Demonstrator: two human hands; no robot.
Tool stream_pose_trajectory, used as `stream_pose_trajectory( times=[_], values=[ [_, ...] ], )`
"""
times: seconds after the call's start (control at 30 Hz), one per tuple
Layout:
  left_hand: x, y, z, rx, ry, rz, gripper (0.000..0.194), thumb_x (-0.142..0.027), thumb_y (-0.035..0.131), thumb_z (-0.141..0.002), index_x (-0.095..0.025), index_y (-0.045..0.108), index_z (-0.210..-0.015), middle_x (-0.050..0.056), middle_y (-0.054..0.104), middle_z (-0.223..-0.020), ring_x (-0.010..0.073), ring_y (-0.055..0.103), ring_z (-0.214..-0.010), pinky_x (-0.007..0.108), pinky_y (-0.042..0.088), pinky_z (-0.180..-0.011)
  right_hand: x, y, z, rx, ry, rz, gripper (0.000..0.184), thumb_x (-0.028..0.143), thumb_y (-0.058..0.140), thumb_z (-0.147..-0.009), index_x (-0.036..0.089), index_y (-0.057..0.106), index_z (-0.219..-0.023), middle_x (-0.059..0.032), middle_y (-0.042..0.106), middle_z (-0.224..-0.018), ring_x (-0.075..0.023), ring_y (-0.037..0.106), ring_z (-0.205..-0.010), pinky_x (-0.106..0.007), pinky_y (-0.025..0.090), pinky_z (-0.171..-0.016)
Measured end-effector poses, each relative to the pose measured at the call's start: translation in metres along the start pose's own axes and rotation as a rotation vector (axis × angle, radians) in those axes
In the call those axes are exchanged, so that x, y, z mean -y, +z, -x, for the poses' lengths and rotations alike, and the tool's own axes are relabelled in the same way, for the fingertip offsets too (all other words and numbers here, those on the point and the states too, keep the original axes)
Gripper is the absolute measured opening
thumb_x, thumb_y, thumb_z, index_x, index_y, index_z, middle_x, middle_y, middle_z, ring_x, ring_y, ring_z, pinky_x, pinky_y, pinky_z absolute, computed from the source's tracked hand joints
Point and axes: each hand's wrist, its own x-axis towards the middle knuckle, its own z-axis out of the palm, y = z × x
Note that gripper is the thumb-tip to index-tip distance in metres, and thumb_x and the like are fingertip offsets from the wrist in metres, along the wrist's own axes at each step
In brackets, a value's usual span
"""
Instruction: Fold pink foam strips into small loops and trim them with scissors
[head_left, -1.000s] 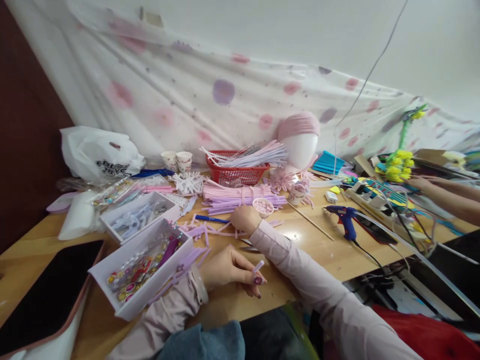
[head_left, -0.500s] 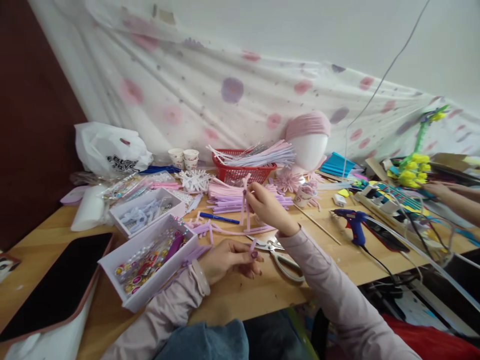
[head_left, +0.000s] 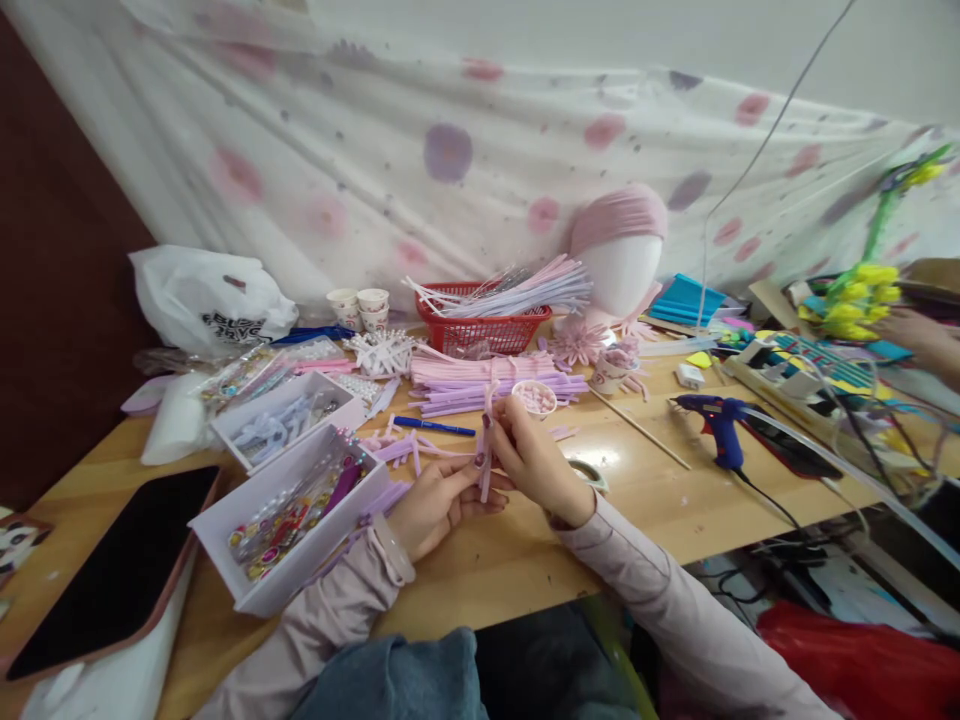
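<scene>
Both hands meet over the front of the table around a pinkish-lilac pipe cleaner point(head_left: 486, 485). My left hand point(head_left: 439, 505) is closed in a pinch on its lower part. Higher up, my right hand point(head_left: 529, 455) has thumb and fingers closed on the same strip, whose end sticks up above the fingertips. Partly hidden behind my right wrist are the scissors point(head_left: 592, 474), with only part of a handle showing. Just beyond the right hand stands a paper cup point(head_left: 535, 412) of short pink pieces. Cut lilac pieces point(head_left: 405, 450) lie beyond the left hand, near a blue pen point(head_left: 433, 426).
White boxes of beads point(head_left: 247, 595) and bows point(head_left: 225, 425) stand left, beside a dark tablet point(head_left: 112, 570). Behind are pipe cleaner bundles point(head_left: 495, 375), a red basket point(head_left: 480, 335) and a mannequin head point(head_left: 626, 270). A blue glue gun point(head_left: 721, 430) lies right; another person's hand point(head_left: 911, 330) is beyond.
My right hand has come down and toward my left hand, bringing the pipe cleaner to it. The paper cup now shows, while the scissors are mostly covered. My view has shifted slightly.
</scene>
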Motion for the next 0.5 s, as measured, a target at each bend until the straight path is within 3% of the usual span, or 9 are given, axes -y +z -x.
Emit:
stream_pose_trajectory(
  times=[0.13, 0.3, 0.5],
  values=[
    [0.002, -0.001, -0.001, 0.012, 0.072, -0.077, 0.025, -0.034, 0.071, -0.070, -0.010, 0.064, -0.066, 0.001, 0.059, -0.060, 0.0081, 0.053, -0.056, 0.021, 0.043, -0.059, -0.005, 0.003, 0.003, 0.026, 0.086, -0.247, 0.014, 0.034, 0.041, -0.090, 0.020, 0.040, -0.087, 0.0032, 0.047, -0.066, -0.0101, 0.047, -0.054, -0.021, 0.038, -0.049],
    [0.002, 0.001, 0.000, 0.030, 0.067, -0.243, 0.029, -0.039, 0.066, -0.073, -0.011, 0.067, -0.075, -0.002, 0.054, -0.055, 0.0078, 0.048, -0.052, 0.022, 0.038, -0.055, -0.013, 0.002, 0.007, 0.230, 0.167, -0.478, 0.028, 0.043, 0.051, -0.085, 0.016, 0.048, -0.078, 0.0027, 0.050, -0.062, -0.0080, 0.045, -0.052, -0.019, 0.035, -0.047],
    [-0.007, 0.006, 0.007, 0.151, -0.001, -0.420, 0.029, -0.033, 0.073, -0.067, -0.012, 0.069, -0.088, 0.006, 0.069, -0.078, 0.0129, 0.059, -0.068, 0.026, 0.045, -0.071, -0.022, -0.004, 0.005, 0.221, 0.311, -0.536, 0.037, 0.049, 0.055, -0.080, 0.015, 0.047, -0.071, 0.0049, 0.042, -0.057, -0.0054, 0.038, -0.048, -0.017, 0.030, -0.042]
  ],
)
